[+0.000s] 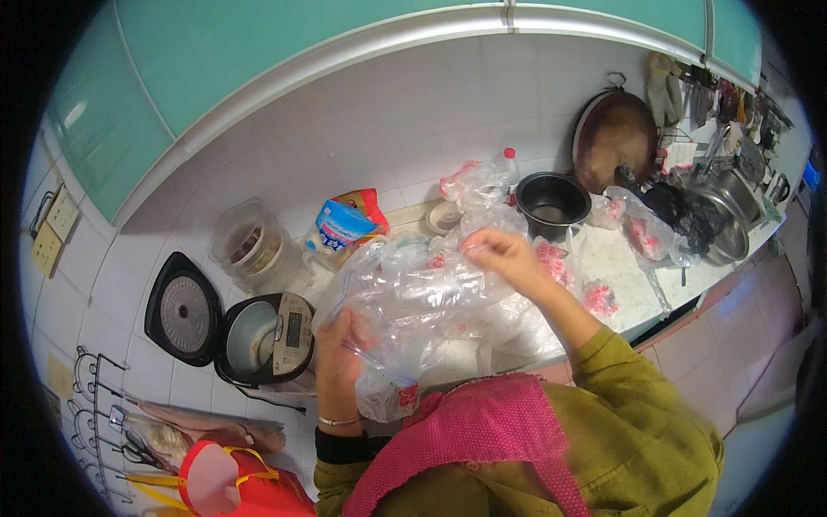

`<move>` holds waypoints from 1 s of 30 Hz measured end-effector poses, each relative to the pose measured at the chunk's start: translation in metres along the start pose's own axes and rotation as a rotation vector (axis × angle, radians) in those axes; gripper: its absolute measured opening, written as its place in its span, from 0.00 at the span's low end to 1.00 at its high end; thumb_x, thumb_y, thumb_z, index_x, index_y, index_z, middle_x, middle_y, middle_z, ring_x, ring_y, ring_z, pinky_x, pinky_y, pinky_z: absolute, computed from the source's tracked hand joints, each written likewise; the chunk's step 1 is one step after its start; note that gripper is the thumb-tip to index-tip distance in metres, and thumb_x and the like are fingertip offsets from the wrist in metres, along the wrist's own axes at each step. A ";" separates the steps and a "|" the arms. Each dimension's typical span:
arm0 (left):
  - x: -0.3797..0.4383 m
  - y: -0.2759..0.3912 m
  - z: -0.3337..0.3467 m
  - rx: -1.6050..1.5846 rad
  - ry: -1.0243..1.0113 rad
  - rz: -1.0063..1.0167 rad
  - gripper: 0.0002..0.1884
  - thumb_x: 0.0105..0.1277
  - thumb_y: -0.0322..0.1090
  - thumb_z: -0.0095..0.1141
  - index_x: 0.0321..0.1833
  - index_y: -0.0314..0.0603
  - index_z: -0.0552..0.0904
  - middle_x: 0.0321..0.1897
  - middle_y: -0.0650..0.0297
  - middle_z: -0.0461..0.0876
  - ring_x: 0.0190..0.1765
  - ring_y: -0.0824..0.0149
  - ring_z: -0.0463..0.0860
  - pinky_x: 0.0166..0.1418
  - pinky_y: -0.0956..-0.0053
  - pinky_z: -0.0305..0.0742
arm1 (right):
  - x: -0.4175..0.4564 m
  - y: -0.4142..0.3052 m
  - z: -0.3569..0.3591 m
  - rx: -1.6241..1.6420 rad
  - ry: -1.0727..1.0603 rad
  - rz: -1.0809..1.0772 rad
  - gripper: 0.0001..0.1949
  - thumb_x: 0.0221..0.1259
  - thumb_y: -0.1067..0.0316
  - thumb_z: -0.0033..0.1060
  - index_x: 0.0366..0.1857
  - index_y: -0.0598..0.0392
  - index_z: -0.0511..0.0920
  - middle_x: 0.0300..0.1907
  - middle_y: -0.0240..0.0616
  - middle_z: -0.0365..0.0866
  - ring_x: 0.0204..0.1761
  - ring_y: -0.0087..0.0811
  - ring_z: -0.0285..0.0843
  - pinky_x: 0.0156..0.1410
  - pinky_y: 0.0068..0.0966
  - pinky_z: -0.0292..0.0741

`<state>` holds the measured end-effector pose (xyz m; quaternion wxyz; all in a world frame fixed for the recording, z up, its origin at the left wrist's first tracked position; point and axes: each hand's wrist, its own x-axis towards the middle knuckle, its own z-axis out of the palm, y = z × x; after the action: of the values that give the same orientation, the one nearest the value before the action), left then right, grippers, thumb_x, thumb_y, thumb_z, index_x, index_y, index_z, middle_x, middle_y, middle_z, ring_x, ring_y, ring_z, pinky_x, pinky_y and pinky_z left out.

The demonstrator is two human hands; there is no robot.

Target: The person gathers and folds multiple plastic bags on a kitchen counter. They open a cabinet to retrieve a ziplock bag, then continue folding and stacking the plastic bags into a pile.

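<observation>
My left hand (pixel 341 355) is shut on a bunch of clear plastic bags (pixel 413 297), partly seen through the film. With thumb and fingertips together, my right hand (pixel 504 258) pinches the upper right part of the clear plastic. The bags spread between both hands, above the white counter (pixel 620 284). Beneath and behind them lie more crumpled bags, some with red print; where one bag ends and another begins cannot be told. A blue and white food packet (pixel 340 227) stands behind the bags, and a black pot (pixel 553 199) sits beyond my right hand.
An open rice cooker (pixel 265 339) stands at the left, near stacked plastic containers (pixel 249 242). A round brown pan (pixel 617 139) leans on the tiled wall. Black bags (pixel 681 210) and a metal basin (pixel 730 236) are at the right. Teal cupboards (pixel 323 45) overhang the counter.
</observation>
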<state>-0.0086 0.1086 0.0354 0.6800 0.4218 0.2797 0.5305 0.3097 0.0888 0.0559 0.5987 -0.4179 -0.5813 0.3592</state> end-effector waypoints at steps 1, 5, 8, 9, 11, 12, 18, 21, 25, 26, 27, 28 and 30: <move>0.002 -0.001 -0.011 0.024 0.055 0.012 0.14 0.68 0.41 0.56 0.49 0.38 0.81 0.23 0.69 0.77 0.26 0.71 0.75 0.38 0.66 0.75 | 0.000 0.004 -0.005 0.200 0.081 0.063 0.10 0.63 0.63 0.62 0.44 0.54 0.81 0.33 0.30 0.81 0.36 0.24 0.76 0.45 0.22 0.75; 0.010 -0.001 -0.045 -0.319 0.383 0.032 0.13 0.68 0.43 0.57 0.46 0.41 0.82 0.22 0.70 0.78 0.23 0.72 0.74 0.32 0.72 0.72 | 0.008 0.013 -0.038 0.633 0.342 0.166 0.08 0.67 0.60 0.57 0.36 0.51 0.79 0.21 0.21 0.66 0.26 0.18 0.66 0.37 0.19 0.71; 0.003 0.006 -0.042 -0.338 0.185 -0.017 0.17 0.68 0.46 0.57 0.50 0.41 0.81 0.22 0.70 0.78 0.24 0.73 0.75 0.33 0.75 0.70 | 0.006 0.016 -0.036 0.565 0.223 0.210 0.14 0.68 0.57 0.56 0.50 0.51 0.79 0.37 0.29 0.78 0.40 0.21 0.74 0.50 0.23 0.73; 0.003 0.004 -0.043 -0.334 0.167 -0.031 0.18 0.68 0.47 0.57 0.51 0.41 0.81 0.22 0.71 0.78 0.23 0.74 0.75 0.34 0.74 0.71 | 0.003 0.008 -0.021 0.527 0.159 0.212 0.17 0.68 0.55 0.56 0.56 0.51 0.77 0.44 0.33 0.81 0.46 0.22 0.76 0.55 0.25 0.73; 0.006 -0.002 -0.043 -0.319 0.123 -0.071 0.20 0.69 0.50 0.56 0.53 0.42 0.80 0.21 0.71 0.78 0.23 0.74 0.75 0.36 0.71 0.72 | -0.004 0.023 -0.006 0.303 0.047 0.172 0.23 0.67 0.54 0.57 0.62 0.52 0.73 0.55 0.38 0.78 0.57 0.25 0.72 0.63 0.28 0.69; 0.008 -0.005 -0.048 -0.410 0.032 -0.117 0.22 0.68 0.50 0.55 0.56 0.42 0.78 0.24 0.69 0.79 0.26 0.73 0.76 0.38 0.71 0.73 | -0.005 0.030 0.006 0.179 0.046 0.151 0.22 0.67 0.55 0.58 0.60 0.53 0.74 0.54 0.38 0.78 0.57 0.25 0.73 0.63 0.29 0.69; -0.008 0.006 0.010 -0.409 -0.007 -0.152 0.34 0.67 0.52 0.56 0.70 0.39 0.65 0.47 0.58 0.81 0.45 0.64 0.80 0.51 0.70 0.75 | -0.004 0.055 0.004 0.343 0.068 0.410 0.10 0.66 0.59 0.60 0.40 0.54 0.82 0.33 0.28 0.82 0.34 0.19 0.76 0.41 0.19 0.74; -0.019 0.000 0.016 -0.075 -0.117 -0.035 0.33 0.68 0.48 0.56 0.70 0.38 0.64 0.51 0.57 0.79 0.50 0.62 0.80 0.56 0.69 0.74 | 0.001 0.056 -0.008 0.442 0.235 0.429 0.07 0.66 0.61 0.58 0.37 0.51 0.82 0.30 0.23 0.80 0.26 0.15 0.72 0.29 0.15 0.69; -0.017 -0.015 0.010 0.670 0.014 0.137 0.18 0.71 0.37 0.52 0.59 0.36 0.73 0.40 0.61 0.82 0.39 0.69 0.82 0.41 0.77 0.76 | -0.003 0.047 -0.006 0.442 0.295 0.496 0.07 0.67 0.61 0.57 0.42 0.48 0.81 0.26 0.22 0.76 0.24 0.14 0.67 0.27 0.16 0.66; -0.014 -0.015 0.011 0.697 0.110 0.146 0.14 0.72 0.35 0.51 0.55 0.37 0.76 0.36 0.62 0.82 0.35 0.71 0.82 0.38 0.79 0.76 | -0.004 0.054 -0.011 0.417 0.333 0.476 0.07 0.67 0.61 0.57 0.43 0.48 0.80 0.26 0.22 0.76 0.24 0.14 0.67 0.26 0.16 0.65; -0.010 -0.011 0.011 0.551 0.215 0.209 0.11 0.72 0.35 0.50 0.51 0.37 0.77 0.32 0.64 0.81 0.31 0.72 0.80 0.34 0.80 0.74 | -0.004 0.063 -0.020 0.396 0.378 0.449 0.08 0.67 0.60 0.57 0.44 0.47 0.80 0.26 0.22 0.75 0.23 0.14 0.66 0.26 0.16 0.65; -0.007 -0.003 0.007 0.405 0.322 0.269 0.09 0.73 0.35 0.50 0.47 0.38 0.78 0.27 0.66 0.79 0.27 0.74 0.78 0.30 0.81 0.71 | -0.004 0.069 -0.036 0.400 0.281 0.371 0.11 0.67 0.59 0.57 0.48 0.48 0.78 0.28 0.23 0.76 0.24 0.15 0.67 0.26 0.15 0.65; -0.005 0.013 0.000 0.188 0.427 0.318 0.08 0.73 0.36 0.49 0.43 0.40 0.79 0.21 0.68 0.76 0.21 0.76 0.74 0.25 0.82 0.68 | -0.008 0.067 -0.050 0.538 0.288 0.463 0.13 0.68 0.56 0.56 0.51 0.49 0.77 0.29 0.24 0.76 0.25 0.16 0.67 0.28 0.16 0.66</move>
<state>-0.0164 0.1046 0.0464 0.4719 0.4005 0.3949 0.6790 0.3631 0.1039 -0.0077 0.6655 -0.4121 -0.2663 0.5625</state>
